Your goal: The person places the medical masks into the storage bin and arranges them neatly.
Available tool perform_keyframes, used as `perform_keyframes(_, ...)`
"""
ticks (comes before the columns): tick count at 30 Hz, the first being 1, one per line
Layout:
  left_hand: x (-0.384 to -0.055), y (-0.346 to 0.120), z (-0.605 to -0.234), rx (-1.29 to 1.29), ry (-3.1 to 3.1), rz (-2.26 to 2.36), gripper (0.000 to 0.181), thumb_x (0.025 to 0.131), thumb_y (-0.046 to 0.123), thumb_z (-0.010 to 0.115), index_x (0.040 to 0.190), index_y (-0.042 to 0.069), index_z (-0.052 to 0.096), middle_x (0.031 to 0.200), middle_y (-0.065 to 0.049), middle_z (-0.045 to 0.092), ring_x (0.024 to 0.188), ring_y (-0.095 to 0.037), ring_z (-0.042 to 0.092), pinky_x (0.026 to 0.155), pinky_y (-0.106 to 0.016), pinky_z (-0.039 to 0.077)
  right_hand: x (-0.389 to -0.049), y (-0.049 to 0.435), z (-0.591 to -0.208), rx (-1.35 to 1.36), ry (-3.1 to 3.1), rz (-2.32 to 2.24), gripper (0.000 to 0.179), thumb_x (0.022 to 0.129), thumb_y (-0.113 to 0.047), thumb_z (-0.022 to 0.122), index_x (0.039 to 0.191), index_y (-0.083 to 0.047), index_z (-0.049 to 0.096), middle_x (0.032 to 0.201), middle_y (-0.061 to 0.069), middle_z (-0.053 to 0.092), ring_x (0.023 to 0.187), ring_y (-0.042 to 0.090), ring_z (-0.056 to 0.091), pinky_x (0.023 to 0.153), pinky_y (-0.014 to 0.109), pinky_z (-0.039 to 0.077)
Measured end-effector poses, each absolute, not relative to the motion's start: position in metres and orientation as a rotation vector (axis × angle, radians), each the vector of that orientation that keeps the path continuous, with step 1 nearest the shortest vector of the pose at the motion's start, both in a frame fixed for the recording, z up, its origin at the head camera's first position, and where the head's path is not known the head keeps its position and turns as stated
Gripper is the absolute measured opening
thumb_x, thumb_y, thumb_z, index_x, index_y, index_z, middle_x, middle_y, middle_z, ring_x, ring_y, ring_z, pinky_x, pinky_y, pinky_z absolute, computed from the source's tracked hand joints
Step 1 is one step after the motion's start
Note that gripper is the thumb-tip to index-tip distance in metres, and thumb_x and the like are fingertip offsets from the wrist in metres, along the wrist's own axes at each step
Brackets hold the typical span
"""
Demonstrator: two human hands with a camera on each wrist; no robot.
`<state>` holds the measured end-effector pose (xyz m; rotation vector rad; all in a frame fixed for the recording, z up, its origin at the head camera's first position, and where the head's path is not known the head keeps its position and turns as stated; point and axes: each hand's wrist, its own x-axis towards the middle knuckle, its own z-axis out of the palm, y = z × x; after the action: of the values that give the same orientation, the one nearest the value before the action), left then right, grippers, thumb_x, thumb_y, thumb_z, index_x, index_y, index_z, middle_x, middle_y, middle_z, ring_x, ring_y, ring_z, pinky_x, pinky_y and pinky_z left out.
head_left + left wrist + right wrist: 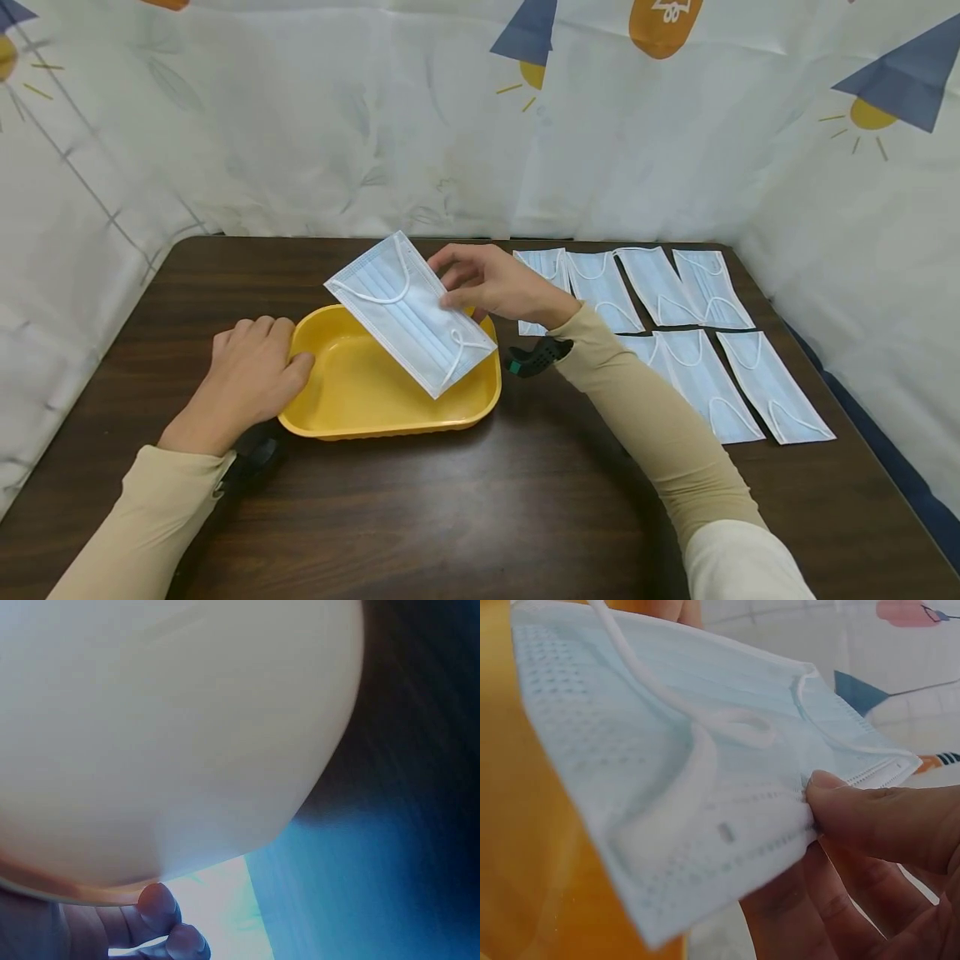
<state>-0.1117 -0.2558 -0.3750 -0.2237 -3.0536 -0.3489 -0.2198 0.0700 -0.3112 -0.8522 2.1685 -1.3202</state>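
A light blue face mask (408, 312) with white ear loops is tilted over a yellow tray (322, 408). My right hand (491, 283) pinches it by its upper right edge. In the right wrist view the thumb (885, 821) presses on the face of the mask (667, 750), with the other fingers behind it. My left hand (251, 371) grips the tray at its left rim, the thumb along the inner side. Seen from the left wrist, two fingertips (157, 904) curl against the outside of the rim.
Several face masks (652, 287) lie in two rows on the right of the dark wooden table (450, 517), some partly behind my right forearm. A white patterned curtain (337, 125) hangs along the back and sides.
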Motion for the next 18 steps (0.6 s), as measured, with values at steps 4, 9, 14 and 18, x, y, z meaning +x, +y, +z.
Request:
perform_keyframes(4, -0.112, -0.255, -0.375, -0.219, -3.055, -0.348, 0.031, 0.097, 0.025, 0.047, 0.098, -0.004, 0.057, 0.088, -0.017, 0.055, 0.089, -0.042, 0.048, 0.077, -0.056, 0.036, -0.220, 0.066, -0.315, -0.879, 2.160, -1.282, 0.038, 0.094, -0.011, 0.073, 0.131, -0.015, 0.061, 0.109, 0.008, 0.076, 0.090, 0.021, 0.072, 0.063, 0.039, 0.060)
perform_keyframes(9, -0.111, -0.255, -0.375, -0.220, -3.051, -0.352, 0.030, 0.097, 0.024, 0.048, 0.096, -0.004, 0.057, 0.088, -0.017, 0.055, 0.090, -0.043, 0.049, 0.077, -0.057, 0.036, -0.220, 0.059, -0.321, -0.896, 2.122, -1.245, 0.039, 0.094, -0.009, 0.072, 0.132, -0.012, 0.061, 0.110, 0.009, 0.075, 0.090, 0.020, 0.071, 0.064, 0.038, 0.060)
perform_keyframes(14, -0.111, -0.255, -0.376, -0.223, -3.038, -0.354, 0.028, 0.096, 0.024, 0.048, 0.094, -0.003, 0.057, 0.087, -0.017, 0.055, 0.091, -0.044, 0.050, 0.077, -0.057, 0.036, -0.219, 0.053, -0.326, -0.905, 2.109, -1.199, 0.040, 0.095, -0.008, 0.071, 0.133, -0.013, 0.060, 0.111, 0.009, 0.074, 0.091, 0.020, 0.072, 0.064, 0.037, 0.061)
perform_keyframes(18, -0.112, -0.255, -0.376, -0.224, -3.035, -0.351, 0.027, 0.096, 0.023, 0.048, 0.093, -0.003, 0.057, 0.086, -0.016, 0.055, 0.088, -0.042, 0.049, 0.077, -0.056, 0.036, -0.218, 0.048, -0.328, -0.911, 2.118, -1.139, 0.040, 0.095, -0.008, 0.071, 0.134, -0.013, 0.060, 0.113, 0.009, 0.073, 0.093, 0.020, 0.073, 0.064, 0.035, 0.060)
